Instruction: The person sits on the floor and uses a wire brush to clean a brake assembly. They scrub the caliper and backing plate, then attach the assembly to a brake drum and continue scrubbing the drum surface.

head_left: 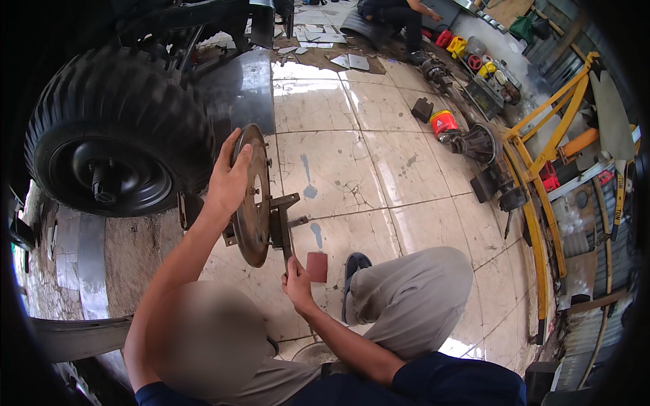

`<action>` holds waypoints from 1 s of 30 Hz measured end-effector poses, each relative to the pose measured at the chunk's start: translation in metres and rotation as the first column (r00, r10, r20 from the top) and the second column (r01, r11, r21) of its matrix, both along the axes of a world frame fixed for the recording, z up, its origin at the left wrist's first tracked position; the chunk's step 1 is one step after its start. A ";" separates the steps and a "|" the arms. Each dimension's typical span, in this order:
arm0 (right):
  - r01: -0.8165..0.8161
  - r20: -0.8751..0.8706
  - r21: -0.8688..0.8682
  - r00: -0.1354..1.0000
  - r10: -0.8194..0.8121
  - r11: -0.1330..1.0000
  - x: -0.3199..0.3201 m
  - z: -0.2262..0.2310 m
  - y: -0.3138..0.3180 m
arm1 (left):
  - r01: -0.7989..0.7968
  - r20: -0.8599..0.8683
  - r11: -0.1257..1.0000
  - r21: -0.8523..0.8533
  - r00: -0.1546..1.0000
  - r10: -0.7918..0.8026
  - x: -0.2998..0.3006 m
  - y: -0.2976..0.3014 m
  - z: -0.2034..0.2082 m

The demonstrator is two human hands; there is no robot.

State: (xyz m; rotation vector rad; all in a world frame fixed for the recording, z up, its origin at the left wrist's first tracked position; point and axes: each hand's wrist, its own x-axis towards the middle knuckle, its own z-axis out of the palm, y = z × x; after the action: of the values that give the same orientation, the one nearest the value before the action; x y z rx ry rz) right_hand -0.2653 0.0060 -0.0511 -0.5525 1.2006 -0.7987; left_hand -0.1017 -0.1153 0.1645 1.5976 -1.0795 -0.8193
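A round, worn metal disc (pixel 256 227) stands on edge before me, with studs and a hole at its middle. My left hand (pixel 229 179) grips its upper rim, the thumb on the face turned right and the fingers over the edge. Closed around the lower end of a flat metal bar (pixel 285 233), my right hand (pixel 297 284) is just right of the disc's lower part. The bar runs up to a dark metal bracket (pixel 286 201) beside the disc's centre. Whether bar and bracket are joined, I cannot tell. A reddish-brown square sheet (pixel 317 267) lies on the tiles near my right hand.
A large black wheel (pixel 122 135) under a vehicle stands at left. At right are an axle housing (pixel 479 145), a red-yellow can (pixel 443 123) and a yellow steel frame (pixel 535 223). Another person (pixel 399 20) sits at the far end, near broken tile pieces (pixel 352 61).
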 end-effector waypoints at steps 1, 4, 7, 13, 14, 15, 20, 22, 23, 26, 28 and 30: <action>0.022 -0.010 -0.048 1.000 -0.022 0.999 -0.001 -0.003 -0.002 | 0.011 -0.023 1.000 0.008 1.000 -0.011 -0.004 -0.001 0.001; -0.006 -0.117 -0.171 0.993 -0.014 0.985 -0.005 -0.017 -0.008 | 0.027 -0.035 1.000 0.011 0.999 -0.027 -0.008 -0.002 0.001; -0.093 -0.245 -0.196 0.969 0.043 0.976 -0.013 -0.019 -0.018 | 0.023 0.000 1.000 -0.019 1.000 -0.023 -0.001 -0.007 -0.008; -0.027 -0.119 -0.124 0.993 0.012 0.992 -0.008 -0.010 -0.013 | -0.003 0.004 0.995 -0.101 1.000 0.003 -0.006 -0.007 -0.010; -0.014 -0.081 -0.150 0.997 0.002 0.989 -0.003 -0.006 -0.012 | -0.024 0.036 0.990 -0.138 0.999 0.030 -0.003 -0.010 -0.016; -0.001 -0.042 -0.175 0.999 -0.007 0.985 0.003 -0.001 -0.011 | -0.045 0.068 0.983 -0.176 0.996 0.058 0.002 -0.010 -0.022; -0.050 -0.141 -0.138 0.990 0.031 0.989 -0.007 -0.003 -0.019 | 0.019 0.276 0.928 -0.371 0.957 0.091 -0.005 -0.006 -0.016; -0.065 -0.155 -0.146 0.987 0.042 0.987 -0.009 -0.007 -0.015 | 0.134 0.447 0.900 -0.415 0.892 0.074 -0.004 -0.004 -0.012; -0.061 -0.139 -0.197 0.990 0.034 0.978 -0.005 -0.007 -0.010 | 0.194 0.517 0.892 -0.409 0.854 0.051 -0.003 -0.001 -0.008; -0.123 -0.259 -0.214 0.964 0.065 0.969 -0.012 -0.023 -0.011 | 0.312 0.630 0.874 -0.371 0.777 -0.010 -0.004 -0.001 -0.006; -0.153 -0.343 -0.230 0.937 0.067 0.961 -0.014 -0.030 -0.013 | 0.345 0.678 0.873 -0.345 0.734 -0.022 -0.004 -0.001 -0.005; -0.155 -0.370 -0.304 0.928 0.033 0.940 -0.009 -0.026 -0.011 | 0.348 0.731 0.880 -0.322 0.682 -0.003 0.000 0.002 -0.005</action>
State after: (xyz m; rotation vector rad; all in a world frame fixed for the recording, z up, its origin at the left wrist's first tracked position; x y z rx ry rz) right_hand -0.2739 -0.0050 -0.0773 -1.0631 1.3708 -0.8420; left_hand -0.1017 -0.1136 0.1592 1.4320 -1.8609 0.0111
